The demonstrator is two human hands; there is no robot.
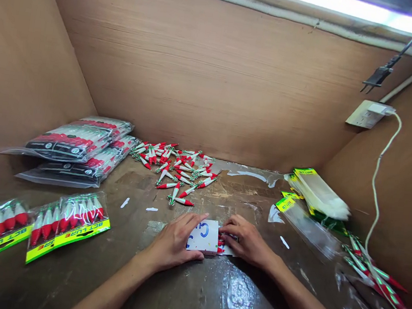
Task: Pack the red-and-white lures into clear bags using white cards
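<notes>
A small white card box [207,243] with blue writing lies on the worktop in front of me. My left hand [176,238] grips it from the left, thumb along the near edge and fingers over the far side. Red tips of fishing lures [221,243] show at the box's right end. There my right hand [243,239] has its fingers bent and closed over the red tips; a white flap lies beneath them. How much of each lure is inside the box is hidden. Beyond my hands, loose red-and-white lures [181,169] lie in a pile.
Filled clear bags [76,141] are stacked at back left. Packed lure packets [66,220] with yellow headers lie at left. Unfilled clear packets [317,193] and larger lures [379,276] lie at right, near a white cable [375,180]. A plug [379,75] hangs above.
</notes>
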